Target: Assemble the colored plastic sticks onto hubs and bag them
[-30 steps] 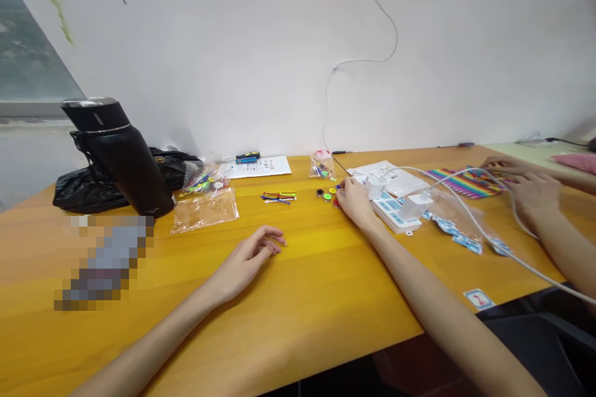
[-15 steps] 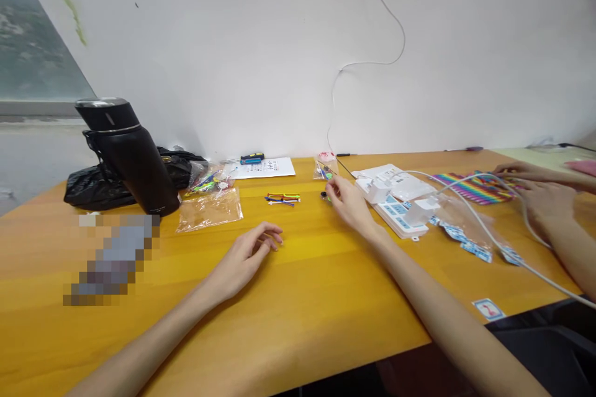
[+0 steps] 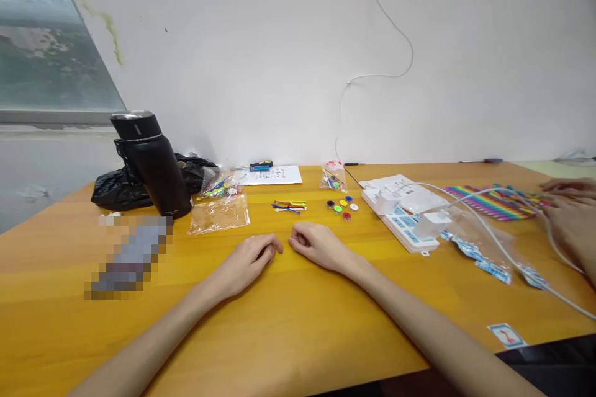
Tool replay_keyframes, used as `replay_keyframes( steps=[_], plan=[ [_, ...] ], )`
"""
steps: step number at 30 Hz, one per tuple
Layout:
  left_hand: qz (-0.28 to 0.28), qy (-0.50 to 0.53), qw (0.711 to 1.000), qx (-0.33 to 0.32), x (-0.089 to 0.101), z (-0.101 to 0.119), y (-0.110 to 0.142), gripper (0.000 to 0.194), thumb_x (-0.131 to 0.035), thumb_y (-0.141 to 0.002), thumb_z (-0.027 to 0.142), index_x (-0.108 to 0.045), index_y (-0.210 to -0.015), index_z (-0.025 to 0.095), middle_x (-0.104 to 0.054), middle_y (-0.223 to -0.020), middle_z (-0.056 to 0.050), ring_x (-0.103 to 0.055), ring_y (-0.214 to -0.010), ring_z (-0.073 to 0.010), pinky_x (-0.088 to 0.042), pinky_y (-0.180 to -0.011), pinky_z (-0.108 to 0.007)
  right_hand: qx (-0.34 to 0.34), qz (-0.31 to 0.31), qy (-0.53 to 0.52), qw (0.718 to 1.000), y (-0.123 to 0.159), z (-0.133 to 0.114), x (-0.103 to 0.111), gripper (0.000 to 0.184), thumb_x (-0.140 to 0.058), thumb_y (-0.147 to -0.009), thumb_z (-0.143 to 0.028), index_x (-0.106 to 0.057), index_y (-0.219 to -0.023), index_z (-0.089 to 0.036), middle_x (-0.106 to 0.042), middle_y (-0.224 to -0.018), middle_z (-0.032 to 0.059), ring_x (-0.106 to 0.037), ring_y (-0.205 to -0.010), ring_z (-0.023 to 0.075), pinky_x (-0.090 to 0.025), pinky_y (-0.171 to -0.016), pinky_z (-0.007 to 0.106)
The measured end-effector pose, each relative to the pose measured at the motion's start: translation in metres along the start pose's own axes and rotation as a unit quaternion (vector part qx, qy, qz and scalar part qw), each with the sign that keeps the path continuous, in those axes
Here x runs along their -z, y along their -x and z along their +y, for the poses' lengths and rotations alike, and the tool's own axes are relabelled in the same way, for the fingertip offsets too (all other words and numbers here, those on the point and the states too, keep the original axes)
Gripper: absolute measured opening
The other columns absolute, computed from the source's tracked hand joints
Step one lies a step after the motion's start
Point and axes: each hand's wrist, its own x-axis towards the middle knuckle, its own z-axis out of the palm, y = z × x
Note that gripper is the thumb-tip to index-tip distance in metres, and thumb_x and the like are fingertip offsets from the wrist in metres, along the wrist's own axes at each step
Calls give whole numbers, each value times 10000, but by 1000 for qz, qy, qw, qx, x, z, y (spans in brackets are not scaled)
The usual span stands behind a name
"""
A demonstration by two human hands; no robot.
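Observation:
My left hand rests on the yellow table, its fingers loosely bent and a little apart, with nothing in it. Close by on the right, my right hand lies with fingers curled inward; I see nothing in it. The two hands do not touch. Beyond them is a small pile of thin coloured sticks in blue, red, yellow and white. Right of the pile, several small coloured discs lie loosely grouped, among them black, green, yellow, blue, white and red ones.
A black flask stands at left before a black plastic bag. Clear bags, a paper sheet and a screwdriver lie behind. At right are a power strip, white cables and another person's hands by rainbow-coloured pieces.
My right hand has drawn back from the coloured discs toward my left hand, uncovering them. My left hand stays nearly in place. The view has turned slightly left.

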Motion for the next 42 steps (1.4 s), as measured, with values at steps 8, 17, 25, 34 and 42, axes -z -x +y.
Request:
replay_keyframes(
  steps=[8, 17, 25, 34, 42],
  plan=[
    [-4, -6, 1000, 2, 0, -1, 1, 242, -397, -1017, 254, -637, -1047, 256, -692, -1077, -9, -607, -1034, -206, -431, -951, -332, 15, -12, 13, 1000, 2, -2, 3, 219, -563, -949, -232, -450, -766, -193, -562, -748, -20, -470, -662, 107, -279, -612, 228],
    [-5, -16, 1000, -9, 0, -2, 2, 244, -393, -1016, 247, -633, -1061, 254, -691, -1088, -15, -607, -1031, -210, -443, -946, -337, 13, -30, 11, 999, 3, -5, 8, 155, -556, -948, -210, -484, -812, -196, -588, -805, -8, -496, -699, 113, -314, -640, 226],
    [-3, -27, 999, -19, 0, -1, 2, 254, -380, -1021, 257, -631, -1062, 244, -696, -1081, -35, -620, -1020, -224, -464, -945, -357, 18, -33, 9, 999, 4, -9, 10, 139, -543, -954, -198, -483, -829, -199, -605, -854, 6, -510, -728, 124, -350, -670, 229],
    [-1, -28, 999, -14, 0, 0, 3, 258, -383, -1018, 258, -636, -1067, 251, -697, -1092, -27, -616, -1032, -218, -455, -956, -347, 16, -37, 6, 999, 4, -8, 11, 142, -547, -958, -201, -482, -832, -199, -610, -870, 8, -514, -733, 122, -351, -670, 222],
    [-7, -31, 999, -11, 1, 2, 2, 253, -378, -1019, 255, -626, -1064, 249, -692, -1087, -29, -609, -1030, -221, -451, -957, -356, 16, -39, 4, 999, 5, -7, 11, 129, -542, -957, -194, -491, -838, -196, -613, -879, 15, -523, -743, 125, -358, -683, 226]
  ],
)
